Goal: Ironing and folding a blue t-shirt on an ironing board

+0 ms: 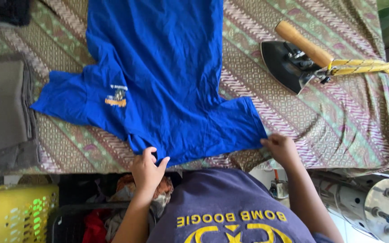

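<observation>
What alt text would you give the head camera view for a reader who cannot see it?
A person's left hand and right hand each hold an edge of a blue T-shirt spread on a patterned cloth. An iron with a wooden handle lies to the right, and folded grey fabric to the left.

Blue T-shirt [158,72] (small chest emblem) spread flat

There is one view only, from a camera worn on the person's head. It looks steeply down and slightly forward over the person's chest at the table [338,112], close enough that the near edge runs across the lower third of the picture. The left hand [147,168] and right hand [281,147] sit low in the middle. The table's far side runs past the top; a yellow basket [16,211] fills the bottom left corner.
</observation>
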